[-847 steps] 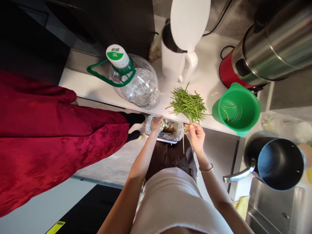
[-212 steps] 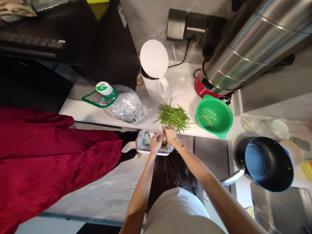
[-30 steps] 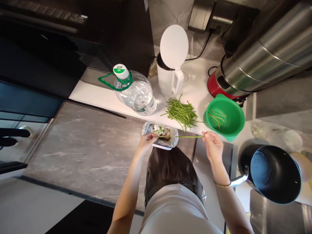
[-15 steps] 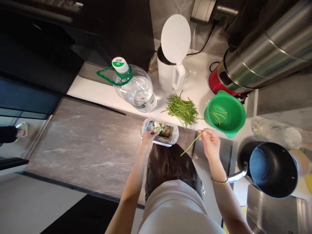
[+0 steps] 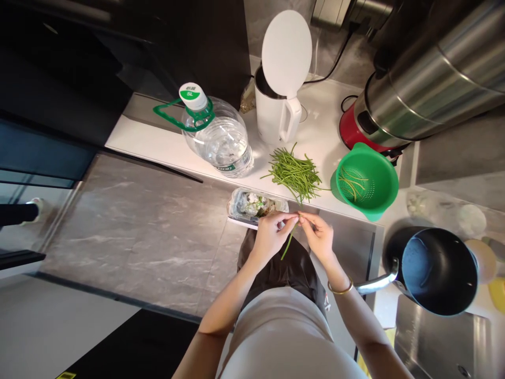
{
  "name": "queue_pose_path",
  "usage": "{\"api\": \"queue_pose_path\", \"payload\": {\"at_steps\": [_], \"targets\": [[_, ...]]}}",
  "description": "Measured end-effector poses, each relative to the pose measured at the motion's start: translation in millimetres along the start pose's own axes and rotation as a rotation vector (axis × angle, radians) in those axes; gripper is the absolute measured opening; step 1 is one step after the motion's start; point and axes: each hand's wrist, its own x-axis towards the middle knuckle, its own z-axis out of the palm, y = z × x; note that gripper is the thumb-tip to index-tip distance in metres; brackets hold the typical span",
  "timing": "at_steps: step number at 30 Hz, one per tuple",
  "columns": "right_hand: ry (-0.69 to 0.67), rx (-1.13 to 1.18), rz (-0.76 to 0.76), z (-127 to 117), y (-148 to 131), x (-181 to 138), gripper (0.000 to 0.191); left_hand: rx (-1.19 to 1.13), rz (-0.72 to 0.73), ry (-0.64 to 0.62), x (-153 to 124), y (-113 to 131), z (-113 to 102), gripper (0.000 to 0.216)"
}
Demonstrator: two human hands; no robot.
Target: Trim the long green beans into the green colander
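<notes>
A thin green stem hangs down between my two hands. My left hand pinches it near its upper end, and my right hand pinches it right beside, fingertips meeting. Just beyond my hands, a heap of cut green stems lies on the white counter. To its right a green colander holds several stems. Below the counter edge, close to my left hand, stands a small lined waste bin with white and green scraps inside.
A large water bottle and a white kettle with its lid up stand behind the heap. A steel-and-red appliance is at the back right. A black pot sits by the sink, its handle reaching toward my right forearm.
My left hand has left the waste bin and moved right to the stem. My right hand has moved left with the stem, so both hands now meet on it.
</notes>
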Motion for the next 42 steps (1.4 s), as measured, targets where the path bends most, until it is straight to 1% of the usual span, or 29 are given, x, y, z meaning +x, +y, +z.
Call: {"api": "queue_pose_path", "payload": {"at_steps": [3,7,10,12,15,17,19,21,23,25,27,29,30,33,35,37,40,42], "targets": [[-0.053,-0.146,-0.184,-5.6,-0.5,2.5,0.024,-0.046,-0.07,-0.058,1.2,-1.5,-2.3,0.02],[-0.168,-0.217,-0.402,-13.3,-0.7,8.6,0.033,-0.111,-0.126,-0.161,4.9,-8.4,-8.7,0.024],[-0.256,-0.257,-0.485,-18.3,0.8,11.4,0.039,-0.104,-0.137,-0.198,6.0,-11.8,-11.8,0.023],[-0.291,-0.263,-0.5,-20.6,1.7,11.5,0.039,-0.099,-0.138,-0.215,6.1,-13.4,-12.1,0.021],[-0.279,-0.228,-0.425,-20.1,0.8,9.3,0.033,-0.119,-0.147,-0.226,7.2,-16.1,-10.7,0.018],[-0.223,-0.183,-0.301,-16.9,-1.6,7.1,0.026,-0.16,-0.165,-0.229,9.0,-18.5,-9.8,0.017],[-0.116,-0.106,-0.147,-12.4,-4.2,5.8,0.02,-0.204,-0.2,-0.217,11.4,-21.9,-10.5,0.017],[0.026,0.003,-0.012,-8.7,-5.8,6.8,0.015,-0.227,-0.243,-0.179,13.6,-27.5,-14.3,0.019],[0.174,0.116,0.074,-7.9,-5.7,10.9,0.014,-0.219,-0.271,-0.118,14.5,-37.2,-22.0,0.021],[0.319,0.196,0.106,-11.6,-3.6,17.5,0.014,-0.192,-0.284,-0.061,14.0,-51.9,-33.3,0.021],[0.456,0.26,0.095,-19.6,0.0,25.2,0.014,-0.153,-0.296,-0.019,12.2,-71.1,-46.5,0.021],[0.551,0.322,0.073,-29.5,4.2,32.1,0.014,-0.086,-0.31,0.009,10.5,-92.4,-58.7,0.023],[0.576,0.352,0.067,-34.2,6.2,34.8,0.014,-0.031,-0.319,0.017,10.2,-102.9,-63.4,0.024],[0.576,0.408,0.069,-42.6,10.2,38.7,0.014,0.238,-0.392,-0.005,13.0,-130.6,-68.6,0.027],[0.553,0.423,0.09,-41.9,10.5,38.0,0.015,0.392,-0.448,-0.036,17.2,-144.4,-64.5,0.028],[0.525,0.438,0.128,-37.1,9.4,35.4,0.017,0.465,-0.481,-0.053,21.4,-153.0,-57.1,0.028],[0.445,0.491,0.193,-27.6,7.4,30.1,0.019,0.539,-0.502,-0.064,25.1,-153.3,-46.3,0.019],[0.377,0.538,0.232,-22.4,7.1,26.9,0.018,0.574,-0.475,-0.054,26.0,-143.2,-42.2,0.015]]}}
